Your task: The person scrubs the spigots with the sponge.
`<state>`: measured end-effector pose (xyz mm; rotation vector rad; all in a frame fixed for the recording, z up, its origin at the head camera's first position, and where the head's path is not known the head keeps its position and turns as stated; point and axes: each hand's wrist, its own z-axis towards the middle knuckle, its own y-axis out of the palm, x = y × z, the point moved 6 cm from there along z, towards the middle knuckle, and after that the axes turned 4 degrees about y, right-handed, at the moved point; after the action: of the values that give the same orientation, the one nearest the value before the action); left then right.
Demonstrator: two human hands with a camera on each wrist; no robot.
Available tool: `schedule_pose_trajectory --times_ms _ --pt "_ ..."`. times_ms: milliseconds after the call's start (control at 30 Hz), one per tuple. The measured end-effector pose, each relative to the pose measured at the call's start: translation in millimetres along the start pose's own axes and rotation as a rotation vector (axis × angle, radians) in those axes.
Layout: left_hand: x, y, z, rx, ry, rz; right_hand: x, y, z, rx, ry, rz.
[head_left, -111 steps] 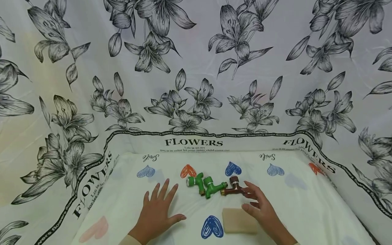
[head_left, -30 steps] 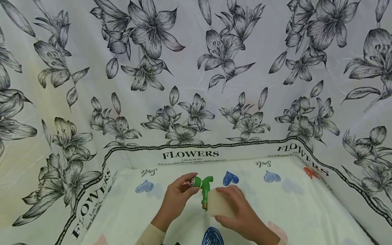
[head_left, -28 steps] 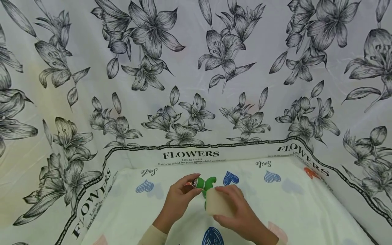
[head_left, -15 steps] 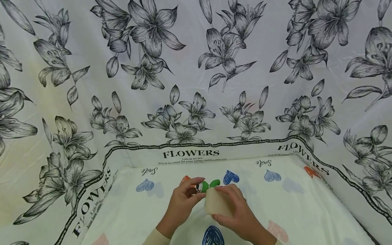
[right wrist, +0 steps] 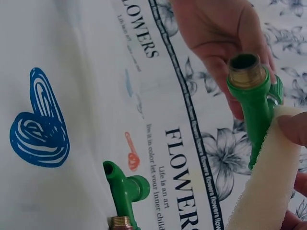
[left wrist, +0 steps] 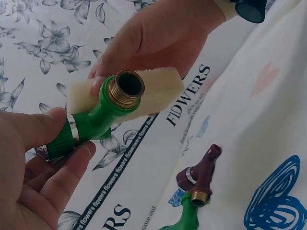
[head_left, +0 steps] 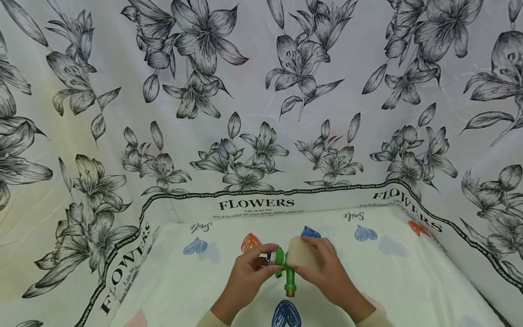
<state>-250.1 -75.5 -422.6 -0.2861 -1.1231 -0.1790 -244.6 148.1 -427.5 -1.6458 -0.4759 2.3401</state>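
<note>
Pointing its brass end (head_left: 290, 293) at the person, long axis likewise, a green tap (head_left: 290, 277) hangs past the big blue heart (head_left: 286, 314), left hand (head_left: 247, 271) pinching its knob (head_left: 279, 256), right hand (head_left: 330, 270) gripping a sponge (head_left: 302, 254); brass just popped into view.

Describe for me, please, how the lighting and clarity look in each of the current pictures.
Head view: soft, even light, with a yellowish cast on the left of the floral curtain; left wrist view: the green tap is clear enough to show its threads, with bright reflections on its silvery ring; right wrist view: the sponge's rough edge is distinct, and soft grey shading lies across the white cloth.
</note>
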Motion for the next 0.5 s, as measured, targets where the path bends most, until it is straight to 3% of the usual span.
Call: schedule_pose_trajectory --times_ms 200,500 --pt "-3.2 1.0 -2.0 -0.001 -0.01 0.002 9.3 1.4 1.1 -0.004 0.05 0.038" --pt "-8.7 -2.7 1.1 0.041 0.025 0.04 6.6 19.6 -11.1 -0.059 0.088 0.095"
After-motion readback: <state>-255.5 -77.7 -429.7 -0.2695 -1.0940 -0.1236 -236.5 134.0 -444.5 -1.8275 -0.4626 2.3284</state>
